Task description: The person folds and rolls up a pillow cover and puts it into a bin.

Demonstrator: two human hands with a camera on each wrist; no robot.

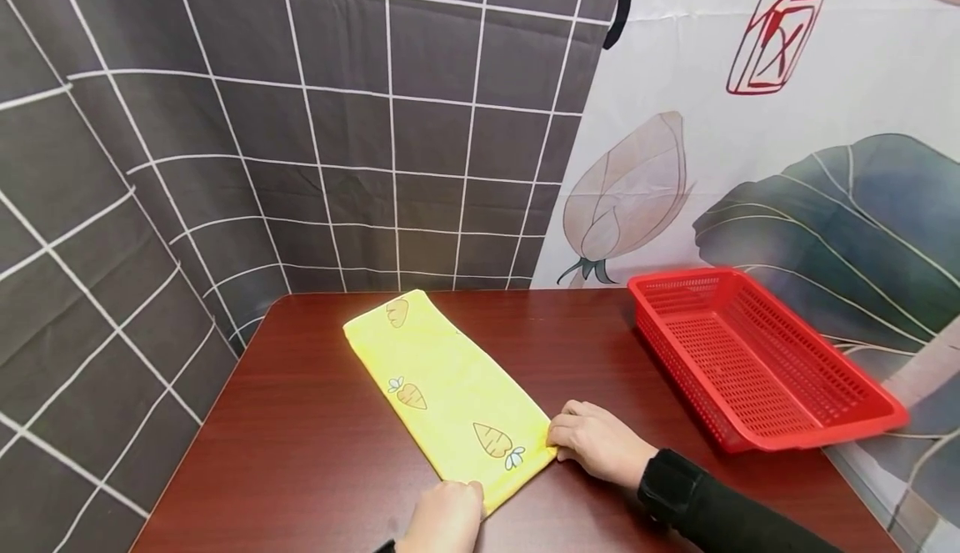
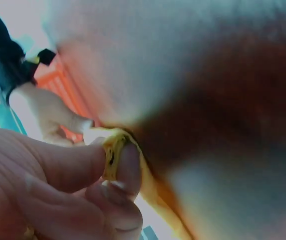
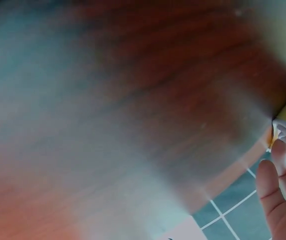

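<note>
A yellow cloth (image 1: 450,378) printed with carrots lies folded into a long strip, slanting from far left to near right on the brown table (image 1: 285,444). At its near end, my left hand (image 1: 444,520) holds the left corner. The left wrist view shows the thumb and a finger pinching several stacked layers of the cloth (image 2: 114,150). My right hand (image 1: 600,444) grips the right corner of the same end, its fingers bent over the edge. Only the fingers of that hand (image 3: 282,195) show at the border of the right wrist view, beside the cloth's layered edge.
A red perforated plastic basket (image 1: 690,382) stands at the table's right side, beyond my right forearm. Behind the table hangs a grey curtain (image 1: 435,136) with white grid lines. Next to it is a white sheet (image 1: 660,69) with a flower and leaf print.
</note>
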